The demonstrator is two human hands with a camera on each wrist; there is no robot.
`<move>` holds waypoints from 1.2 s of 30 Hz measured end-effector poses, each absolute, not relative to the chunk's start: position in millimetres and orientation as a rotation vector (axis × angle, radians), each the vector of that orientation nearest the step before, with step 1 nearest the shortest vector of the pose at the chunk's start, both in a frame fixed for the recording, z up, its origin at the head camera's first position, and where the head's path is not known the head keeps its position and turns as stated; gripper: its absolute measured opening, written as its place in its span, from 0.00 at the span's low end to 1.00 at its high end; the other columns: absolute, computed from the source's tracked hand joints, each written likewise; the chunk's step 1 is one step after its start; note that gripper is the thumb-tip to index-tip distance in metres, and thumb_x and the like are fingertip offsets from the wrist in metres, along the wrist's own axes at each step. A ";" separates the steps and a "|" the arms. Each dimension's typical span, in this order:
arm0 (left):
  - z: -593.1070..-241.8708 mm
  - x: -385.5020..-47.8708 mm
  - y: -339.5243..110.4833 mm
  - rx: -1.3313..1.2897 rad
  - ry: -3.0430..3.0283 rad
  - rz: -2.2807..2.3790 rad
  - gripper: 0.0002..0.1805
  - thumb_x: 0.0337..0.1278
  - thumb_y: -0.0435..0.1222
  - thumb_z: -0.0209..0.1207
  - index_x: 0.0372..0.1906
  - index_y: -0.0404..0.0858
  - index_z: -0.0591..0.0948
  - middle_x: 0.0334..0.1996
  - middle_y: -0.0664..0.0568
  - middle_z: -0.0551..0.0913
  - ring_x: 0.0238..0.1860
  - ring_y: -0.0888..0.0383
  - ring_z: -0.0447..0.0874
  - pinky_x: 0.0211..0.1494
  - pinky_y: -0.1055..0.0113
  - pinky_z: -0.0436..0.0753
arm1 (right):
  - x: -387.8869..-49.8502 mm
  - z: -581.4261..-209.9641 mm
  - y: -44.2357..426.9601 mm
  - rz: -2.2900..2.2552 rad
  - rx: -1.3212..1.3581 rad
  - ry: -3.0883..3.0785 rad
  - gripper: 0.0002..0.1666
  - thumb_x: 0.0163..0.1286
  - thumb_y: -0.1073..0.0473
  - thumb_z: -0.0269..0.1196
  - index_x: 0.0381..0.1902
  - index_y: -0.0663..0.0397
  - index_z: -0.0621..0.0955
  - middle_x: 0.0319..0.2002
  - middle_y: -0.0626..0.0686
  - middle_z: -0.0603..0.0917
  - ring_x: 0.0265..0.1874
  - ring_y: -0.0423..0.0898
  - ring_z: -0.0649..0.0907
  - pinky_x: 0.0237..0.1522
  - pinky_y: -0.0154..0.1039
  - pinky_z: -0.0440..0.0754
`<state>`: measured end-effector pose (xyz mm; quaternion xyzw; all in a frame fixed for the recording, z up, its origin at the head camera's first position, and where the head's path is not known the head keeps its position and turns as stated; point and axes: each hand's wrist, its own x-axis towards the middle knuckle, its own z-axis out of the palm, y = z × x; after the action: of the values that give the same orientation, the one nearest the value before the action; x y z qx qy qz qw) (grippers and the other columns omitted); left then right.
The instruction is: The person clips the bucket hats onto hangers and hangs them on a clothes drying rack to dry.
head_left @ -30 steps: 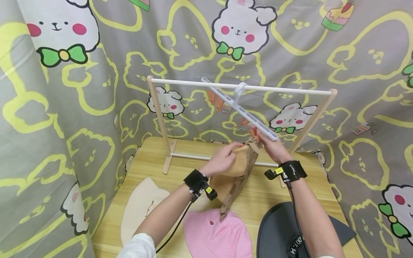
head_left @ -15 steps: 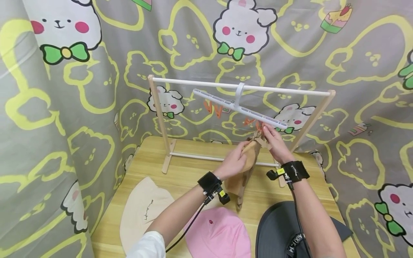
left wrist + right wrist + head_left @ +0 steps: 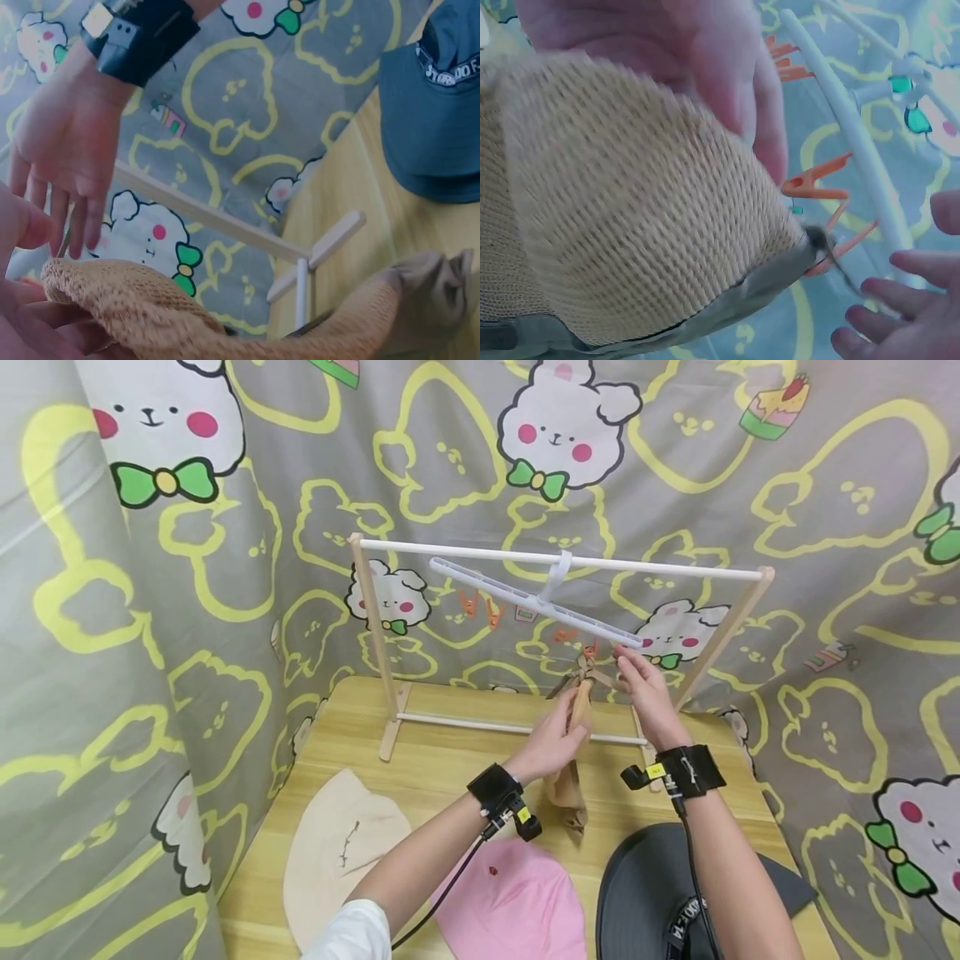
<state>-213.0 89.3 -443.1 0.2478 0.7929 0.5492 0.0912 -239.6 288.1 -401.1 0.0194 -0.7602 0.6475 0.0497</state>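
A tan woven straw hat [image 3: 645, 202] with brown ribbon trim hangs by its ribbon end near an orange clip [image 3: 588, 650] under the white hanger [image 3: 537, 603]. My left hand [image 3: 551, 743] grips the hat, its fingers partly hidden behind the weave [image 3: 142, 300] in the left wrist view. Just right of the clip, my right hand [image 3: 651, 697] is raised with fingers extended and apart from the hanger. In the right wrist view its fingers [image 3: 892, 300] hold nothing, close to the thin ribbon end.
The hanger hooks over a rack's white rail [image 3: 465, 552]. Other orange clips [image 3: 480, 607] dangle on its left side. On the wooden table [image 3: 442, 777] lie a cream hat [image 3: 337, 835], a pink bucket hat [image 3: 517, 902] and a dark hat [image 3: 645, 885]. A patterned curtain [image 3: 442, 468] stands behind.
My right hand has let go of the clip and moved slightly away. The left hand has moved right with the hat, which has turned narrower. The hanger has swung round, nearer parallel to the rail.
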 end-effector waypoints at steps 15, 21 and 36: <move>-475.4 -180.7 6.8 0.648 2.581 1.461 0.43 0.78 0.56 0.52 0.86 0.48 0.49 0.84 0.46 0.54 0.81 0.46 0.58 0.79 0.42 0.60 | -225.4 -391.5 225.0 1.450 0.037 -2.199 0.29 0.77 0.54 0.65 0.71 0.60 0.77 0.67 0.60 0.81 0.68 0.58 0.78 0.70 0.50 0.73; -507.9 -170.6 -67.7 0.477 2.706 1.369 0.44 0.74 0.54 0.57 0.85 0.45 0.52 0.83 0.42 0.55 0.81 0.41 0.57 0.77 0.36 0.58 | -235.6 -388.1 205.5 1.676 -0.063 -2.290 0.36 0.76 0.46 0.64 0.73 0.63 0.74 0.66 0.64 0.81 0.64 0.56 0.82 0.67 0.46 0.77; -565.1 -175.8 -227.2 0.001 2.883 1.198 0.43 0.77 0.45 0.55 0.81 0.25 0.50 0.79 0.25 0.53 0.79 0.29 0.51 0.79 0.35 0.54 | -299.1 -381.5 157.7 2.203 -0.406 -1.902 0.36 0.75 0.56 0.62 0.74 0.59 0.61 0.78 0.58 0.58 0.76 0.51 0.62 0.78 0.46 0.60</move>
<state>-175.8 -227.2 -565.1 0.0004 0.9234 0.3838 0.0096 -299.1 157.7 -381.5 -0.1375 -0.6439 0.7458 0.1013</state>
